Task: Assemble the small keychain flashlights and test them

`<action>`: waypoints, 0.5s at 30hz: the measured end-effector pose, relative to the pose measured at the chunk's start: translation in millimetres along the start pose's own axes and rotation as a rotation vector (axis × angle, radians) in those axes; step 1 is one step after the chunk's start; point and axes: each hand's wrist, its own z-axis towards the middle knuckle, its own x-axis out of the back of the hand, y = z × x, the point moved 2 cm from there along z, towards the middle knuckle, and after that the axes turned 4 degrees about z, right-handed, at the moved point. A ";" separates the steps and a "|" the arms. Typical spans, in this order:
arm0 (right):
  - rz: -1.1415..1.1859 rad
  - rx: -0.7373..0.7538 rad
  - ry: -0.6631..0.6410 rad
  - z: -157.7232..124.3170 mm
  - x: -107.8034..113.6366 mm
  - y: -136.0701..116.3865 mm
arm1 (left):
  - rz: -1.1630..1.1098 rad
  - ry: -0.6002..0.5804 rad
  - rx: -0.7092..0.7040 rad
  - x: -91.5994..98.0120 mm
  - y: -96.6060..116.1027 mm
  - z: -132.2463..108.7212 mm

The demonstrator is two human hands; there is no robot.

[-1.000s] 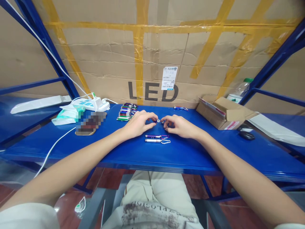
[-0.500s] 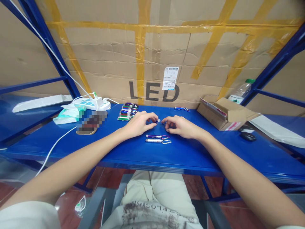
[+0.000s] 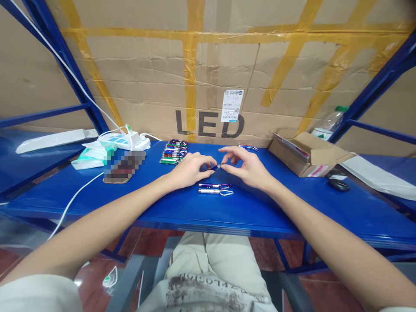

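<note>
My left hand (image 3: 190, 168) pinches a small blue keychain flashlight (image 3: 215, 167) above the blue table (image 3: 247, 206). My right hand (image 3: 244, 167) meets it at the tip, thumb and forefinger pinched on the flashlight's end, the other fingers raised. Just in front of both hands lie two more keychain flashlights (image 3: 215, 189), one purple and one silver, side by side. A neat row of several coloured flashlights (image 3: 173, 152) lies behind my left hand. One more flashlight (image 3: 247, 147) lies by the cardboard wall.
An open cardboard box (image 3: 305, 154) stands at the right, a black mouse (image 3: 338, 185) beyond it. A white power strip (image 3: 125, 141) with cables, a tissue pack (image 3: 92, 157) and a blurred object (image 3: 121, 168) sit at the left. A big taped carton marked LED (image 3: 211, 86) closes the back.
My right hand has lifted off the table and its fingers have risen, now pinching the end of the flashlight that my left hand holds. The left hand has hardly moved.
</note>
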 end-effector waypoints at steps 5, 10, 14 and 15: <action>-0.021 -0.005 -0.011 -0.6 -3.3 -4.4 | 0.018 -0.008 -0.004 -0.7 0.5 -0.6; -0.078 -0.023 -0.010 -1.5 -2.3 -7.7 | 0.007 -0.001 -0.012 -0.4 1.0 -0.3; -0.095 -0.021 -0.036 -1.3 -3.2 -9.7 | 0.016 0.002 -0.015 -0.2 1.2 -0.1; -0.094 -0.020 -0.043 -1.1 -2.7 -9.7 | 0.013 0.002 -0.016 -0.2 0.9 -0.1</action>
